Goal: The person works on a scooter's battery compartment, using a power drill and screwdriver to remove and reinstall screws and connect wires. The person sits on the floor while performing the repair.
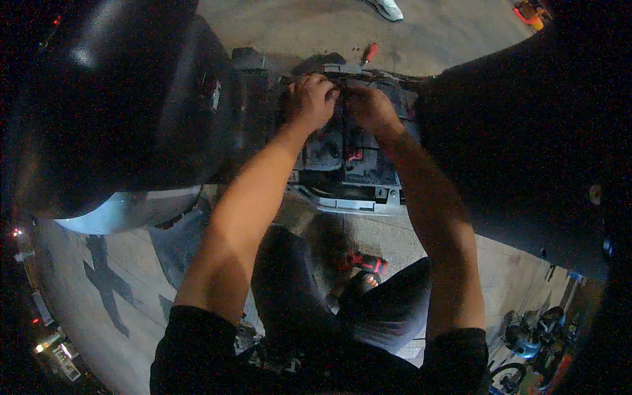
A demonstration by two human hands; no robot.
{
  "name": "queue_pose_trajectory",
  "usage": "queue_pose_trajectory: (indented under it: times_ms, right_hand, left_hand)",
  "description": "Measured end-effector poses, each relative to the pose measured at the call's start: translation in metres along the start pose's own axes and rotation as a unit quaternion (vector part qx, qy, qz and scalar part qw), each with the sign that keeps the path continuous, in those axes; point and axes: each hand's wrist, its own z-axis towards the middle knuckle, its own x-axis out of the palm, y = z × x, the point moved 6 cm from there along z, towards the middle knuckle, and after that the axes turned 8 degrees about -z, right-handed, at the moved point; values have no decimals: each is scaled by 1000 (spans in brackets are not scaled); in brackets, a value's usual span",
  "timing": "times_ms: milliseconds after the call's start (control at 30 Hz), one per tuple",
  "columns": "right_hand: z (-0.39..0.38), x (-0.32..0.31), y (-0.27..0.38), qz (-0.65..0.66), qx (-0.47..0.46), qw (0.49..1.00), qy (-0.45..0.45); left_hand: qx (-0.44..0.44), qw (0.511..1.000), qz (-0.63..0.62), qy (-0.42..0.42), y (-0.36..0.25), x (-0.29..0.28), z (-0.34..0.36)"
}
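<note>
Both arms reach forward over the opened floor section [322, 155] of what looks like a scooter, with dark, dusty inner panels showing. My left hand [312, 104] is at the far edge of this section, fingers bent and closed downward. Close beside it, my right hand [372, 108] is also closed, its fingertips in shadow. Whatever lies between the fingers is too dark and small to name. A small red part [354, 155] shows among the panels below my right hand. Beyond the hands, a red-handled tool, apparently a screwdriver [370, 52], lies by the far edge.
Large dark body panels rise at left [131, 99] and right [513, 131]. A pale side trim [349, 201] runs along the near edge. By my foot lies a red and black tool [368, 262]. Parked two-wheelers [526, 342] stand lower right; a person's shoe [387, 9] is beyond.
</note>
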Motion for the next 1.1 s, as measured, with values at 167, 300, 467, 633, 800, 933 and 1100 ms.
queue_pose_trajectory:
  times_ms: [167,300,467,633,800,933,1100]
  right_hand:
    - [-39,-31,-33,61,15,995,-83]
    - [-76,-65,-15,28,83,992,-87]
    - [-92,-70,0,-59,-24,995,-75]
    - [-47,-44,11,-154,-15,988,-19]
    - [-14,-14,50,-175,14,981,87]
    - [3,-2,48,-207,22,970,125]
    - [10,3,43,-236,29,966,102]
  left_hand:
    - [-24,999,36,-28,-8,0,13]
    - [-26,995,-61,-77,19,-12,29]
    - [-18,991,-97,-94,33,-50,11]
    - [30,998,-27,-41,30,-46,-1]
    - [48,999,10,24,37,-20,-8]
    - [42,999,-5,19,36,-14,-5]
    - [46,999,21,21,30,-19,-4]
